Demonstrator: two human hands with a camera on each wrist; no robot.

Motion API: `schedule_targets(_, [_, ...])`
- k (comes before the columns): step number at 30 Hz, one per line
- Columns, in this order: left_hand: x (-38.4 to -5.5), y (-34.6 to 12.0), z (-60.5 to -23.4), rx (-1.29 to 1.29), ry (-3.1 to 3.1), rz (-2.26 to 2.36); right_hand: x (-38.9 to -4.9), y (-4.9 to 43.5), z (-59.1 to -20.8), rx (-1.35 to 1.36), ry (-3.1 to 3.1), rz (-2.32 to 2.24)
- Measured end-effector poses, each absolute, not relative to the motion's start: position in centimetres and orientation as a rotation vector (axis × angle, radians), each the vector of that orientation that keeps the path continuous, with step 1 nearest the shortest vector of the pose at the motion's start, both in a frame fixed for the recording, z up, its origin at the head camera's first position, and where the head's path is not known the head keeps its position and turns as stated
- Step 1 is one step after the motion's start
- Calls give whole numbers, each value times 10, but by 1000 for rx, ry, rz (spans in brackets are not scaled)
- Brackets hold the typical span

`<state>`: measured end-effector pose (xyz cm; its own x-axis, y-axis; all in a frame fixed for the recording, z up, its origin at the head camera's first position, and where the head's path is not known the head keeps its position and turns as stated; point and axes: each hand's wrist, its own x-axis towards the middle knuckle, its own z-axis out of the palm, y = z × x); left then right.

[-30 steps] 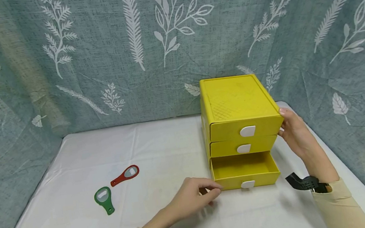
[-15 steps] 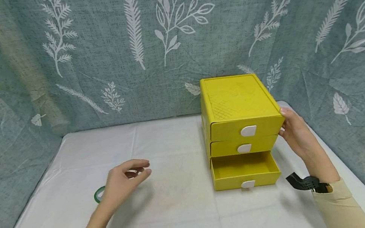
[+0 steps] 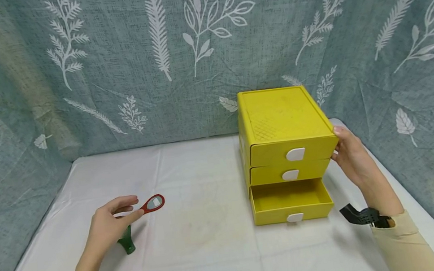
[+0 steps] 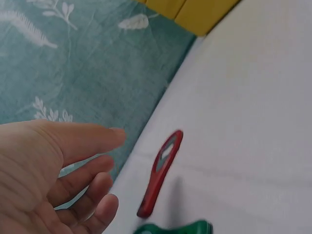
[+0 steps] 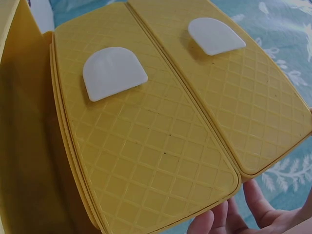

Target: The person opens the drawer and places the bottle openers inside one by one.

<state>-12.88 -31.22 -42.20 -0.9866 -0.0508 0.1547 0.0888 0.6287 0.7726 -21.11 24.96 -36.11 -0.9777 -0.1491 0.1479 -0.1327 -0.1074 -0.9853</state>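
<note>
My left hand (image 3: 108, 225) hovers over the left of the table, fingers loosely bent. Its thumb overlaps the handle of a red bottle opener (image 3: 155, 203) in the head view. The left wrist view shows the fingertips apart from that red opener (image 4: 162, 168). Beneath the hand lies a green bottle opener (image 3: 126, 242), its head hidden. Over to the right stands a yellow drawer unit (image 3: 285, 115) with white handles. Its bottom drawer (image 3: 292, 215) is pulled out, with nothing seen inside. My right hand (image 3: 353, 159) rests its fingers against the unit's right side near the front.
A white cloth (image 3: 207, 254) covers the table. Behind it and at both sides hangs a green-blue curtain (image 3: 123, 65) with white leaf prints. The upper two drawers (image 3: 270, 154) are closed.
My left hand has moved left from beside the bottom drawer to above the two bottle openers. The right hand stays at the drawer unit, and the drawer has not moved.
</note>
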Motion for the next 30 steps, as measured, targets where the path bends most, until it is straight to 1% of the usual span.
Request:
schedule_targets(16, [-132, -325, -434, 146, -2735, -1422, -213, 250, -362, -351, 2063, -2338])
schedule_targets(19, [-132, -325, -436, 146, -2744, -1384, -213, 250, -363, -357, 2060, -2343])
schedule_targets(25, [-135, -325, -442, 102, -2776, -1155, -212, 250, -362, -357, 2072, -2331])
schedule_targets(30, [-136, -324, -444, 101, -2785, -1112, -212, 250, -361, -358, 2053, -2341])
